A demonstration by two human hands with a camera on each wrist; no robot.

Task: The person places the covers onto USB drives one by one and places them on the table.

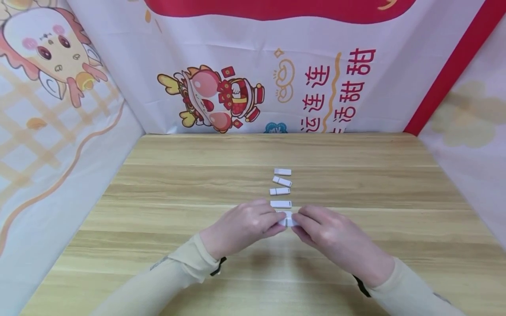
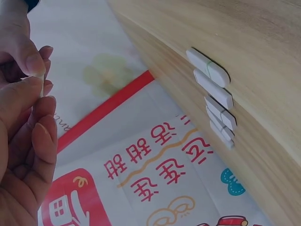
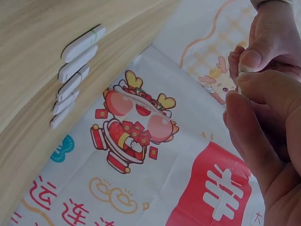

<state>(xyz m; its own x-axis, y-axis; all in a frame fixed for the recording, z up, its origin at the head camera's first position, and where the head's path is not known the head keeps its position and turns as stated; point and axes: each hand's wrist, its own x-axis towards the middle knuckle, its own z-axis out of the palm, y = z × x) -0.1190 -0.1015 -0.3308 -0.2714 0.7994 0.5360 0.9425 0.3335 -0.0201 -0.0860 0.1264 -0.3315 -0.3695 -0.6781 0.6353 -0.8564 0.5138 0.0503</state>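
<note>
Both hands meet over the near end of a column of small white sticks. My left hand [image 1: 247, 221] and my right hand [image 1: 334, 235] pinch opposite ends of one white USB stick [image 1: 289, 219] between thumbs and fingers. A seam shows across its middle. In the left wrist view only a thin white edge of the held stick [image 2: 42, 87] appears between the fingertips. Beyond the hands lie more white USB sticks [image 1: 280, 204], some with a cross seam and a dark slot at one end. The nearest stick [image 3: 83, 43] has rounded ends and a green line.
The sticks stand on a wood-grain table [image 1: 178, 175]. A printed cloth [image 1: 245, 52] with cartoon figures and red characters hangs behind the far edge. Similar printed cloths rise at the left [image 1: 71, 123] and right [image 1: 466, 131].
</note>
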